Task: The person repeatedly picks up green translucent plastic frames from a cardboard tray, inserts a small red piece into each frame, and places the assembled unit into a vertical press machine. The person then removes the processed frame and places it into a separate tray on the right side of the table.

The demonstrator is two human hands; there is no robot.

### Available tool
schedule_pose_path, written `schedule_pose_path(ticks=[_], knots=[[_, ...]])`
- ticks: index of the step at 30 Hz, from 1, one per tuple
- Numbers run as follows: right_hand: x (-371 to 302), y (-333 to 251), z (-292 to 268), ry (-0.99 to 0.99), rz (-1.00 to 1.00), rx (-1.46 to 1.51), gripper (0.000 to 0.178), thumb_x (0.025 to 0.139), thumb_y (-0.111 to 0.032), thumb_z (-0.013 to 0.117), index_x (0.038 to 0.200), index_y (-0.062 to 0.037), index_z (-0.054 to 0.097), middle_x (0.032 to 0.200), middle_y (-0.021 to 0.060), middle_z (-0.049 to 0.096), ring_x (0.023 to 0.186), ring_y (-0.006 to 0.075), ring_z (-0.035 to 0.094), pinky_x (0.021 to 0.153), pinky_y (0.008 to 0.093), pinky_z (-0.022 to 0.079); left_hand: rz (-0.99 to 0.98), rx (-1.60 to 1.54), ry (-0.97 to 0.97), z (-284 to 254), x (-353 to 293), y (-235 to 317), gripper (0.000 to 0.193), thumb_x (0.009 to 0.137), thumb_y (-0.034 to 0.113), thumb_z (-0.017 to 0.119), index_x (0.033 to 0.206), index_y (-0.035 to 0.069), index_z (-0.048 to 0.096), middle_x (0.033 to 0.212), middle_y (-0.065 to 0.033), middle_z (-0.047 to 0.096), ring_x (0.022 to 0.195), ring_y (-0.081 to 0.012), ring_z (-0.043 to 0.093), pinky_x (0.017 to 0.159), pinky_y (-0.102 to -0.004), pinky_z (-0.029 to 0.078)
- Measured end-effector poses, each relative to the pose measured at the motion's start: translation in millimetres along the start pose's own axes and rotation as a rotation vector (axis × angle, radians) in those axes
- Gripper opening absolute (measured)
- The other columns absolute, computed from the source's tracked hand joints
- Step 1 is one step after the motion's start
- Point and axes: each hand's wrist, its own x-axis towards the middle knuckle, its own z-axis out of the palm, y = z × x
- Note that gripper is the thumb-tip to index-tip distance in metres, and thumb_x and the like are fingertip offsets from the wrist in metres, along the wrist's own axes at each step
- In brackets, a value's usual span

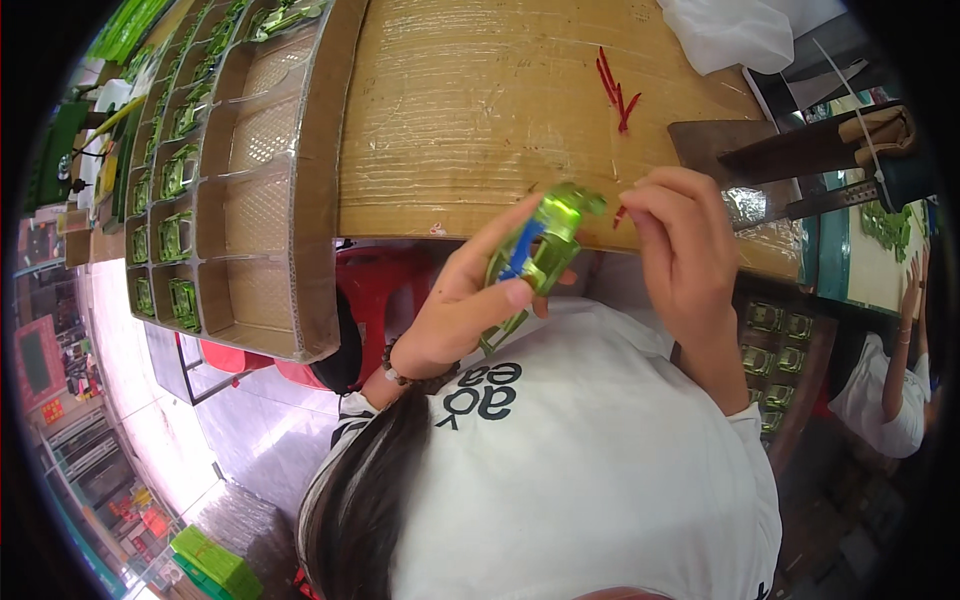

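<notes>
My left hand (455, 295) is closed round a shiny green toy car body (550, 240) with a blue patch on its side. It is tilted, held just off the table's near edge. To its right, my right hand (685, 240) is raised with thumb and fingertips pinched together. A thin red strip (620, 216) shows at those fingertips, apart from the car body. Several similar red strips (617, 92) lie loose farther back on the table (480, 120).
A cardboard tray (318, 180) with compartments stands at the left, green car bodies in its far columns. A dark flat-bladed tool or bracket (720, 145) lies at the right. Another tray of green bodies (765, 360) sits lower right, near another person's arm (903, 345). A red stool (385, 285) is under the table.
</notes>
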Motion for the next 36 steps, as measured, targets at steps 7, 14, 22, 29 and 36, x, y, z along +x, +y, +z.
schedule_pose_path(ticks=[7,14,22,29,36], knots=[[-1,-14,-14,0.054,-0.010,0.206,0.026,0.065,0.010,0.063,0.089,-0.0004,0.060,0.087,0.0141,0.061,0.071,0.0257,0.061,0.058,0.0301,0.049,-0.129,0.089,-0.136,14,1,1,0.065,0.083,0.010,0.057,0.138,0.002,0.024,0.126,-0.0101,0.043,0.105,-0.0155,0.049,0.091,-0.0276,0.037],[-6,-10,-24,-0.011,-0.055,0.199,0.031,0.060,0.009,0.061,0.090,0.0004,0.062,0.087,0.0147,0.062,0.072,0.0257,0.063,0.059,0.0293,0.052,-0.157,0.206,-0.053,25,1,5,0.072,0.077,0.012,0.059,0.138,0.001,0.023,0.128,-0.0144,0.043,0.110,-0.0190,0.047,0.087,-0.0286,0.040],[-12,-6,-33,-0.035,-0.044,0.206,0.031,0.061,0.010,0.060,0.090,0.0008,0.063,0.089,0.0152,0.062,0.072,0.0262,0.063,0.059,0.0299,0.052,0.034,0.489,-0.045,28,4,-5,0.071,0.075,0.012,0.062,0.135,-0.002,0.028,0.127,-0.0160,0.042,0.118,-0.0213,0.040,0.099,-0.0306,0.028],[-20,-2,-39,-0.010,-0.067,0.192,0.032,0.062,0.010,0.060,0.093,0.0010,0.064,0.090,0.0157,0.062,0.075,0.0269,0.064,0.062,0.0305,0.053,0.097,0.520,-0.060,32,9,-9,0.072,0.074,0.014,0.064,0.134,-0.002,0.030,0.125,-0.0178,0.044,0.118,-0.0243,0.040,0.099,-0.0316,0.028],[-25,-6,-30,0.139,-0.079,0.227,0.035,0.062,0.014,0.053,0.094,0.0034,0.062,0.095,0.0222,0.061,0.080,0.0293,0.064,0.068,0.0297,0.053,0.157,0.550,-0.083,33,14,-11,0.075,0.074,0.015,0.064,0.136,-0.003,0.026,0.126,-0.0191,0.043,0.116,-0.0259,0.042,0.098,-0.0320,0.029]])
